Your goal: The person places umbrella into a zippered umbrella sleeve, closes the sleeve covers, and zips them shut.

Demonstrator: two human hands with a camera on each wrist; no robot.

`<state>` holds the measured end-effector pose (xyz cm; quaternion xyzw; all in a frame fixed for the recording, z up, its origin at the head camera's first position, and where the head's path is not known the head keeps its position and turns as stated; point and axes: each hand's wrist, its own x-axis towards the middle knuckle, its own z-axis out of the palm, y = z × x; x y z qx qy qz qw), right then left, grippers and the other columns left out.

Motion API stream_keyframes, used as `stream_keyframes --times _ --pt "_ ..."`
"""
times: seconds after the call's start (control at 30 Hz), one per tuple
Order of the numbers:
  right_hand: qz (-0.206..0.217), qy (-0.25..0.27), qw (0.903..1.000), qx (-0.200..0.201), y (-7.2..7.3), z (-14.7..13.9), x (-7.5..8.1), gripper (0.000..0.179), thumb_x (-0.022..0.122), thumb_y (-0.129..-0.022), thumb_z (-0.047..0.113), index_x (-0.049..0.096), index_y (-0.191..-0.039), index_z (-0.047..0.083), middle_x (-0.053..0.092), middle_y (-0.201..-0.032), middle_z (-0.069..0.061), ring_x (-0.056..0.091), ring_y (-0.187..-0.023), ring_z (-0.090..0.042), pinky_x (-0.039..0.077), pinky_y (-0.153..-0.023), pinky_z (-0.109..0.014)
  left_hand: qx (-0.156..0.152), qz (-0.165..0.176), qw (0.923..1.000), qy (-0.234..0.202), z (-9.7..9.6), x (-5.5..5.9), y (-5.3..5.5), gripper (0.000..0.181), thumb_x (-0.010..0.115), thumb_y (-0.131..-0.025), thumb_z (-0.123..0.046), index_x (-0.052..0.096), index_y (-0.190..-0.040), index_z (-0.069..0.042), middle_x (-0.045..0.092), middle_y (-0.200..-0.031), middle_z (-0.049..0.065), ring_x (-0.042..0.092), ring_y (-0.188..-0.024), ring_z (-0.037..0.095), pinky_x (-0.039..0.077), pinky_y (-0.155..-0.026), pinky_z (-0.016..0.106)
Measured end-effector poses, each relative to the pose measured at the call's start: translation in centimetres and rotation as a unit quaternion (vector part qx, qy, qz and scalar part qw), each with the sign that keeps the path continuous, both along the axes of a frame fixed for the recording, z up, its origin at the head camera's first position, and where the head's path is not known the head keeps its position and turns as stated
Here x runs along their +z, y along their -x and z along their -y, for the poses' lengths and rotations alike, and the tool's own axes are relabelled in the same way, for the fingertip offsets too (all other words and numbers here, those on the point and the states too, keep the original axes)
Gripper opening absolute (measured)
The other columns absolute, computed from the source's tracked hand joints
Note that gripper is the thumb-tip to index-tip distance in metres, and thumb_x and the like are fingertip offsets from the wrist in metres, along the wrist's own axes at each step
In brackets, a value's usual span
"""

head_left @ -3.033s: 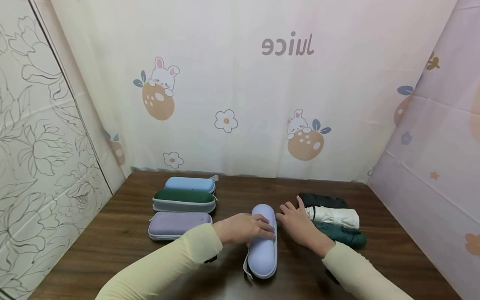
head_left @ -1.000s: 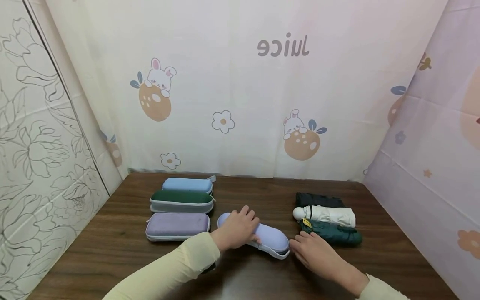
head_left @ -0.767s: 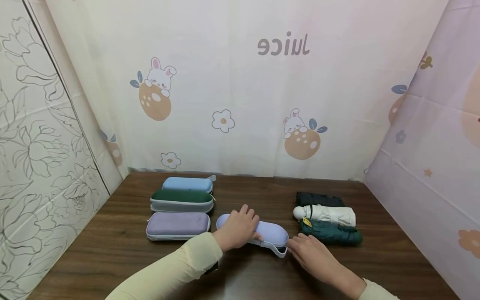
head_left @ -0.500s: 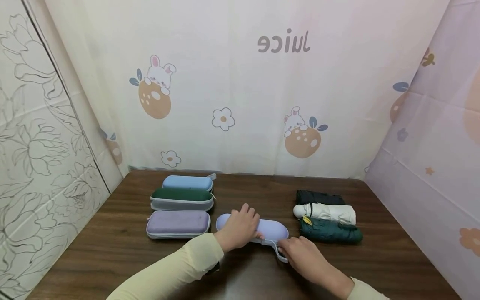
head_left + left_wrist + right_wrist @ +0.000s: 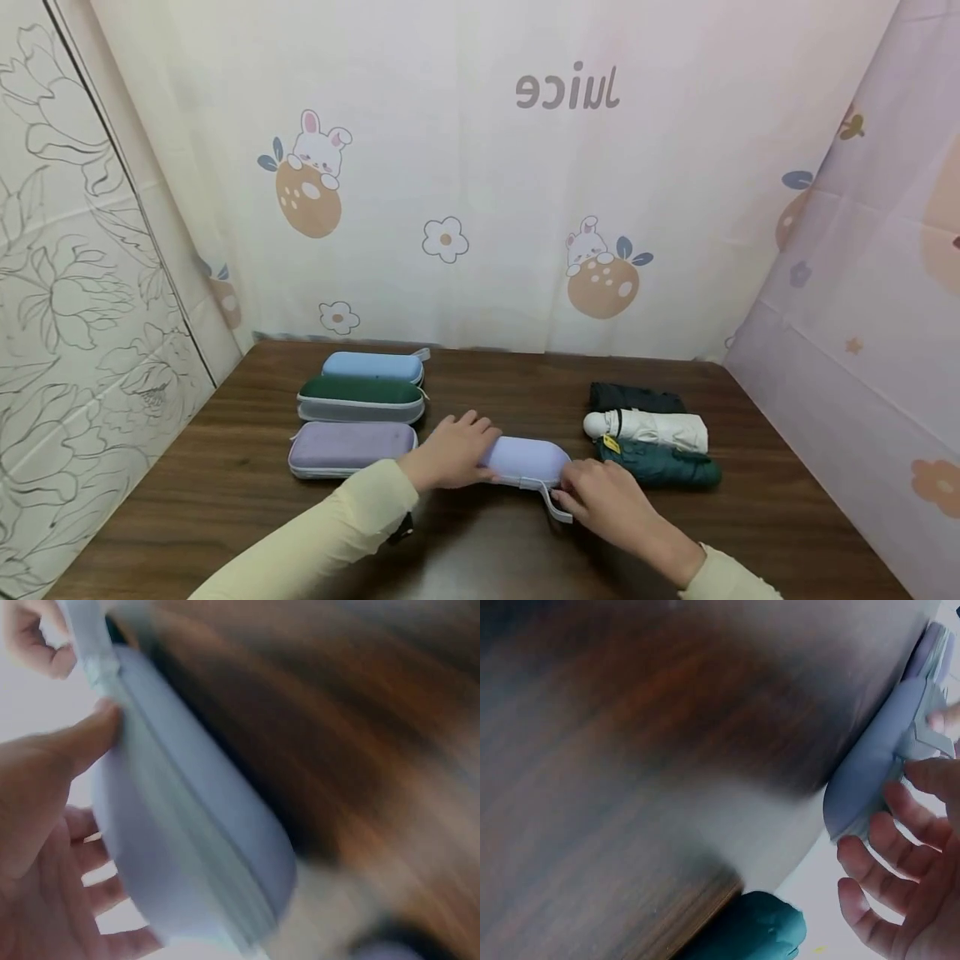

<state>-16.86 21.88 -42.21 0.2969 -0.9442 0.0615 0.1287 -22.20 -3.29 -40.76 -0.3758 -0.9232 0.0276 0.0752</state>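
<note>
A lavender hard-shell glasses case [image 5: 527, 458] with a pale zip band lies crosswise at the middle of the table. My left hand [image 5: 453, 452] grips its left part, and in the left wrist view the left thumb [image 5: 97, 731] presses the zip band while the fingers wrap the far side. At the right end, my right hand [image 5: 606, 500] pinches at the zip seam with thumb and index finger; the zipper pull itself is mostly hidden by the fingertips. A pale wrist strap [image 5: 557, 507] hangs off the near side of the case, beside the right thumb.
On the left of the wooden table [image 5: 247, 492] lie a purple case [image 5: 352, 446], a green and grey case [image 5: 362, 400] and a light blue case [image 5: 372, 366]. At right are black [image 5: 637, 397], white [image 5: 660, 430] and dark green [image 5: 667, 463] folded umbrellas. A curtain stands behind.
The lavender case has turned from lengthwise to crosswise. My right hand has come left onto its right end, and my left hand has shifted left.
</note>
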Motion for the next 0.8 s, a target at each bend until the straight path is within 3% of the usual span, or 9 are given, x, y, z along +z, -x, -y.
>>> stream_keyframes --times 0.1,0.2,0.37,0.53,0.8 --pt "0.027 0.033 0.9988 -0.023 0.5 -0.1 0.2 0.025 0.076 -0.081 0.030 0.054 -0.085 0.018 0.048 -0.072 0.012 0.043 -0.060 -0.002 0.037 -0.052 -0.024 0.008 0.060 0.9980 -0.020 2.2 0.2 0.3 0.062 0.070 -0.080 -0.052 0.057 -0.126 -0.014 0.058 -0.116 0.002 0.051 -0.102 0.019 0.047 -0.083 0.038" --pt "0.077 0.065 0.9945 -0.028 1.3 -0.3 0.7 0.037 0.078 -0.079 0.027 0.056 -0.104 0.011 0.057 -0.091 0.004 0.056 -0.075 -0.007 0.046 -0.060 -0.026 0.017 0.108 0.9930 -0.045 4.0 0.4 0.5 0.065 0.078 -0.077 -0.042 0.055 -0.128 -0.009 0.058 -0.117 0.006 0.054 -0.101 0.022 0.048 -0.085 0.039" --pt "0.201 0.108 0.9737 -0.006 2.7 -0.9 1.7 0.057 0.077 -0.081 0.021 0.051 -0.126 -0.002 0.058 -0.116 -0.011 0.060 -0.096 -0.019 0.051 -0.075 -0.034 0.029 0.174 0.9805 -0.087 5.3 0.8 0.8 0.071 0.083 -0.074 -0.027 0.052 -0.131 0.000 0.058 -0.121 0.014 0.057 -0.106 0.026 0.045 -0.093 0.041" --pt "0.260 0.114 0.9586 0.022 3.4 -1.2 2.0 0.063 0.076 -0.081 0.015 0.046 -0.132 -0.008 0.057 -0.121 -0.016 0.060 -0.098 -0.023 0.051 -0.076 -0.038 0.031 0.188 0.9753 -0.111 5.4 0.7 0.8 0.069 0.083 -0.074 -0.022 0.052 -0.130 0.004 0.058 -0.121 0.017 0.057 -0.106 0.027 0.046 -0.092 0.041" --pt "0.256 0.137 0.9557 0.049 4.0 -1.3 1.7 0.058 0.076 -0.081 0.011 0.049 -0.129 -0.008 0.059 -0.117 -0.018 0.061 -0.091 -0.020 0.052 -0.071 -0.033 0.041 0.185 0.9723 -0.137 5.3 0.4 0.7 0.067 0.084 -0.073 -0.017 0.053 -0.127 0.007 0.059 -0.117 0.020 0.057 -0.104 0.029 0.046 -0.091 0.043"
